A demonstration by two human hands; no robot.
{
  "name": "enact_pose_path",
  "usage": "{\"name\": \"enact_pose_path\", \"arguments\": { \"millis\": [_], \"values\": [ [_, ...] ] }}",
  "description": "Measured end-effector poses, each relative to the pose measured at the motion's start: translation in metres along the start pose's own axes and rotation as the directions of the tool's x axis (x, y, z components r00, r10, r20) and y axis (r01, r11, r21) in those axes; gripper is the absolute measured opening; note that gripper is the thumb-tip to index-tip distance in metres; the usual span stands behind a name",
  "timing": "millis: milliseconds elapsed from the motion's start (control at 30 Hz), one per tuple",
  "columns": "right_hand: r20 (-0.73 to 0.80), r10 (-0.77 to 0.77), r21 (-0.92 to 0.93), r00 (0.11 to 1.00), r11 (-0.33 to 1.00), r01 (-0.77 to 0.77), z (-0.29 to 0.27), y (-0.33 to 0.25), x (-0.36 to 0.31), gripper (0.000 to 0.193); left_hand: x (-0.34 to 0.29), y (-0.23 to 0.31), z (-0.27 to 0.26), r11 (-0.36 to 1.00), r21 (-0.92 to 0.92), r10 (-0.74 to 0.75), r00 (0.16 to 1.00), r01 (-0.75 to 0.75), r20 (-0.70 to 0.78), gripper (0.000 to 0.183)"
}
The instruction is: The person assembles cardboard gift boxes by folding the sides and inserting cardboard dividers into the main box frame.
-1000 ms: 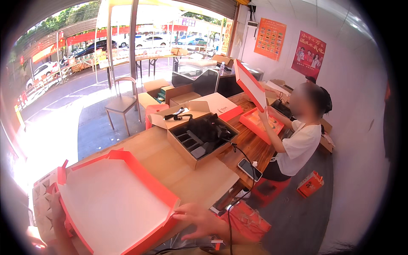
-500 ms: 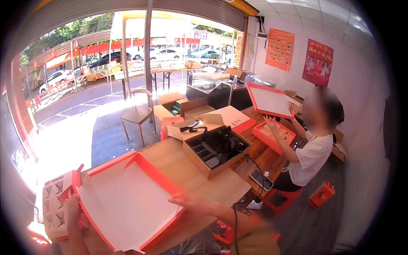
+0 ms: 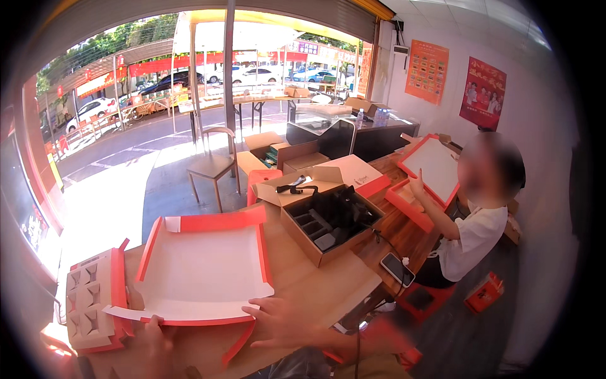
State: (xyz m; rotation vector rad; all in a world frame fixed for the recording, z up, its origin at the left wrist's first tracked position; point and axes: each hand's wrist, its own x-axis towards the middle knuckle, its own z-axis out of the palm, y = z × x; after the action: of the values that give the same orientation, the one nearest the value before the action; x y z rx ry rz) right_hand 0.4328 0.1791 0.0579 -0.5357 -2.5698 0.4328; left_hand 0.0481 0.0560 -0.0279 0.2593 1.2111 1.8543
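A partly folded red carton lid (image 3: 205, 262) with a white inside lies in front of me on a brown cardboard sheet. Its far and side walls stand up, the far wall reaching out past the right corner. At its near edge my left hand (image 3: 154, 346) pinches the red-and-white flap, with part of the fingers hidden behind it. Beside the near right corner, my right hand (image 3: 278, 322) has its fingers spread, the upper fingertips touching the lid. A loose red strip (image 3: 238, 344) hangs from that corner below my right fingers.
Left of the lid sits a red box with a cardboard divider insert (image 3: 91, 303). An open brown carton of black equipment (image 3: 331, 221), a phone (image 3: 398, 268) and a cable stand to the right. Further right a seated co-worker (image 3: 473, 234) handles another red carton (image 3: 435, 167).
The lid has turned and shifted away from me, its near flap now facing me. My left hand has moved from its left side to the near edge; my right fingers have loosened and spread.
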Motion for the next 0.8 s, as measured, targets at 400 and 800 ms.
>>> {"name": "enact_pose_path", "arguments": {
  "millis": [400,800],
  "values": [
    [-0.296,0.542,0.196,0.787,0.841,-0.505,0.070,0.019,-0.063,0.097,-0.027,-0.020,0.032,0.983,-0.179,-0.044,0.998,0.034,-0.052,0.050],
    [-0.001,0.654,0.794,0.757,0.461,-0.397,0.077,0.027,-0.030,0.107,-0.025,-0.023,0.061,0.979,-0.194,-0.080,0.994,0.065,-0.073,0.042]
  ]
}}
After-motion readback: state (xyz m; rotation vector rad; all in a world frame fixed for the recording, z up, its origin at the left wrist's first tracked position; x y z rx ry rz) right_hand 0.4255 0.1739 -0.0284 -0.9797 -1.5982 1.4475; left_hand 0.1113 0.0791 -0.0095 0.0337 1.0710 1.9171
